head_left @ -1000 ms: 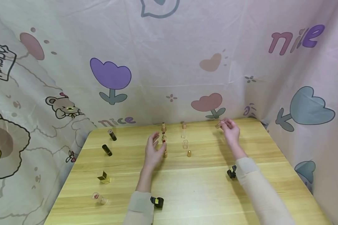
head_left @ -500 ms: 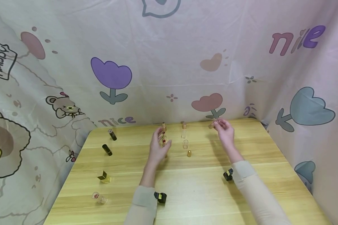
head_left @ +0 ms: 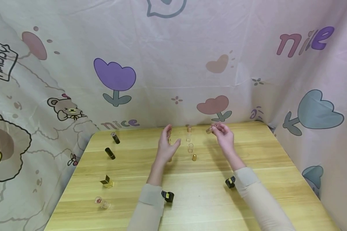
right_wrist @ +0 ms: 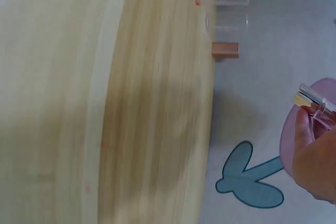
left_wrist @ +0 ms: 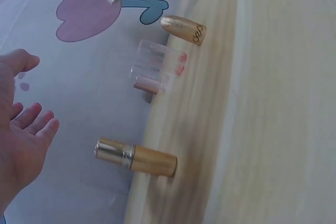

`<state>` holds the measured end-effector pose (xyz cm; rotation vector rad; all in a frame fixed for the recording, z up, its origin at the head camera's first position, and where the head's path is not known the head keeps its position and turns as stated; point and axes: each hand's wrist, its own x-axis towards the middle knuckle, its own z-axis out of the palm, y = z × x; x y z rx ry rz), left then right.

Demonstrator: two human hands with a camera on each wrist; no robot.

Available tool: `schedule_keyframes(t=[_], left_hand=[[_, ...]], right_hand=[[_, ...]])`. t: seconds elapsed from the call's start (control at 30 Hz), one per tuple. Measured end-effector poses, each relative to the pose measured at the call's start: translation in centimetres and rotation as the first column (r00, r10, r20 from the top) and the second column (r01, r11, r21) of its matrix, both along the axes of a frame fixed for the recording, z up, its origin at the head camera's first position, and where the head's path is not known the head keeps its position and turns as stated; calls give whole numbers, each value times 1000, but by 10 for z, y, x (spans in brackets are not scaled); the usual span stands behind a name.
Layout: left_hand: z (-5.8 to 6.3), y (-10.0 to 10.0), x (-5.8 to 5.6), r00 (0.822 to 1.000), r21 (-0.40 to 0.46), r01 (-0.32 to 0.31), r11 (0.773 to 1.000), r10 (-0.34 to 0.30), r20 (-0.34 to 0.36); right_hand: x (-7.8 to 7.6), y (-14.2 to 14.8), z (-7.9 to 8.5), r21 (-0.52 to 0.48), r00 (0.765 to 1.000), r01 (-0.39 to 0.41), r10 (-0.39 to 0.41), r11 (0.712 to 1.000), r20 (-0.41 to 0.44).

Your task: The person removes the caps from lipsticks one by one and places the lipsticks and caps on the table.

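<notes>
My right hand (head_left: 225, 136) pinches a small metallic lipstick tube (head_left: 209, 130) with a clear part, held up over the table's back edge. My left hand (head_left: 165, 146), fingers and thumb spread, is beside a row of lipsticks and hides most of it; it holds nothing. In the left wrist view a gold lipstick tube (left_wrist: 137, 158) stands near that hand. Between the hands is a row of caps: a bullet-shaped gold cap (head_left: 194, 157), a clear cap (head_left: 190, 148), another clear cap (head_left: 188, 138) and a rose-gold cap (head_left: 189, 129) at the back.
Along the table's left side are two black lipsticks (head_left: 110, 153), a square gold-and-black tube (head_left: 106, 181) and a clear tube (head_left: 102, 202) with a red end. A printed curtain (head_left: 173, 64) hangs right behind the wooden table (head_left: 202, 199).
My right hand has moved left toward the row of caps, carrying the lipstick tube. My left hand has shifted slightly right and farther back, covering more of the lipstick row.
</notes>
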<state>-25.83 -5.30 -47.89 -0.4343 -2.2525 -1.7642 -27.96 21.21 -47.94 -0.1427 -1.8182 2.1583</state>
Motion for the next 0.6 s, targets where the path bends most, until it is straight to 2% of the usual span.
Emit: schedule_keyframes(t=[0.33, 0.6], left_hand=[[11, 13, -8, 999, -20, 18, 1000, -18, -49], [20, 21, -16, 997, -90, 34, 995, -40, -59]], right_hand=[[6, -17, 3, 15, 997, -71, 71, 997, -31], [10, -27, 5, 9, 994, -104, 104, 995, -40]])
